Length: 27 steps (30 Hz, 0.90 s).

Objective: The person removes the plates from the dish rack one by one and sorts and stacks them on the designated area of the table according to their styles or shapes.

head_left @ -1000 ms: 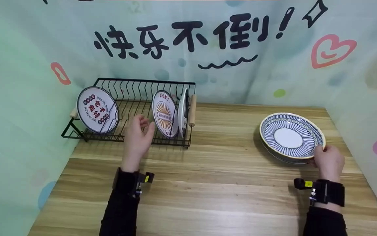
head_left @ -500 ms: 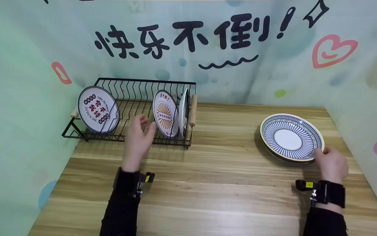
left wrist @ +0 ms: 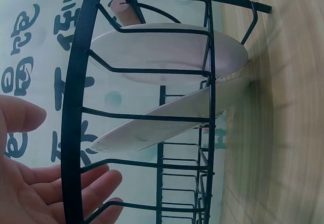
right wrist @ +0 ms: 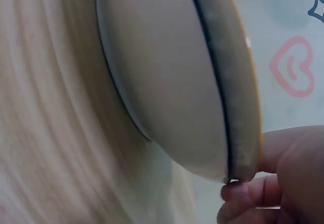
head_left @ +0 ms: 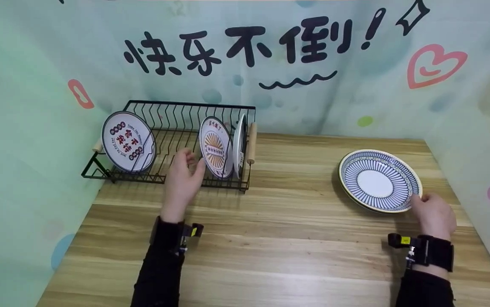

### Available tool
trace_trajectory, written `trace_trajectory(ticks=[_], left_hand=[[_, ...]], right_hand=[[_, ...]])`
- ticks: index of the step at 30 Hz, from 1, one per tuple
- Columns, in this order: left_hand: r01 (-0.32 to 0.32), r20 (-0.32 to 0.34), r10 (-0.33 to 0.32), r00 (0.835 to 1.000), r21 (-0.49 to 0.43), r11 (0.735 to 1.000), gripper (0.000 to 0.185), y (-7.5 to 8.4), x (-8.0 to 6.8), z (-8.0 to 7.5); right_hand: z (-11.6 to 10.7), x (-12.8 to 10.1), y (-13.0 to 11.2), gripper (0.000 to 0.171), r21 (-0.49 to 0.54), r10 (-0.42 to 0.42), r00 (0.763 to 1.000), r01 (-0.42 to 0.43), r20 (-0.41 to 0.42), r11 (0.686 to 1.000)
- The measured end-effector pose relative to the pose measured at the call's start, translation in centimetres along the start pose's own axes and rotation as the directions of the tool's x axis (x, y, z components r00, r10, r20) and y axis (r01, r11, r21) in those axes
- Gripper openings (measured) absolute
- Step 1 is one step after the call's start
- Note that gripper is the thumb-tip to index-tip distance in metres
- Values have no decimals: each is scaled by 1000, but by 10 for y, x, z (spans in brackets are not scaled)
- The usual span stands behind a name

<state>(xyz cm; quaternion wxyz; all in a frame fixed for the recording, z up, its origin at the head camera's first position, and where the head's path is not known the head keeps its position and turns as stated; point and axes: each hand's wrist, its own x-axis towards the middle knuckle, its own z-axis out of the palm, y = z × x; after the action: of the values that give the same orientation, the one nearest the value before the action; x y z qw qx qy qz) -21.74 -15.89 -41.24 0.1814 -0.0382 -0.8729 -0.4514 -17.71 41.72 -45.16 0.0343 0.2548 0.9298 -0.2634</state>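
Note:
A blue-and-white patterned plate [head_left: 375, 183] with a yellow rim lies on the right side of the table. In the right wrist view a dark-rimmed dish [right wrist: 167, 72] sits close beneath it. My right hand [head_left: 434, 215] pinches the stacked rims at the near right, thumb at the upper rim and fingertips at the lower edge. My left hand [head_left: 183, 181] is at the front of the black dish rack [head_left: 177, 145], fingers loosely bent with nothing between them. Beside its thumb stands a plate with an orange sunburst [head_left: 215, 149], tilted in the rack.
A white plate with red lettering [head_left: 129, 143] leans at the rack's left end. Another plate [head_left: 239, 147] stands nearly edge-on by the wooden handle [head_left: 252, 143] on the right. Printed cloth walls [head_left: 296, 106] border the wooden table [head_left: 287, 238] at the back and sides.
The patterned plate has sunk slightly toward the dish below, narrowing the visible gap. My right hand has shifted a little right and nearer. My left hand has barely moved.

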Motion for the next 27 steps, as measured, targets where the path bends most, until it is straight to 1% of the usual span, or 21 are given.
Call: trace_trajectory(ticks=[3,6,9,13,16,21,27], left_hand=[[-8,-3,8,1000,3,1000,51,1,0,1],[-12,-11,12,1000,6,1000,51,0,1,2],[-20,-17,20,1000,7,1000,49,0,1,3],[-29,-23,29,999,1,1000,48,0,1,4],[-18,-19,18,1000,1,1000,51,0,2,6],[-4,-10,4,1000,29,1000,55,4,7,8],[10,14,-11,1000,67,998,57,9,13,7]], right_hand=[[-2,-1,-2,58,2,5,1000,-5,-7,1000],[-4,-2,-4,61,15,15,1000,-15,-17,1000],[-5,-3,-7,63,43,13,998,-11,-59,999],[-5,-5,-13,63,92,-30,988,45,-153,995],[-5,-6,-16,62,122,-74,975,102,-209,987],[-2,-7,-22,60,173,-124,959,172,-255,970],[1,-7,-29,60,208,-164,947,225,-277,952]])
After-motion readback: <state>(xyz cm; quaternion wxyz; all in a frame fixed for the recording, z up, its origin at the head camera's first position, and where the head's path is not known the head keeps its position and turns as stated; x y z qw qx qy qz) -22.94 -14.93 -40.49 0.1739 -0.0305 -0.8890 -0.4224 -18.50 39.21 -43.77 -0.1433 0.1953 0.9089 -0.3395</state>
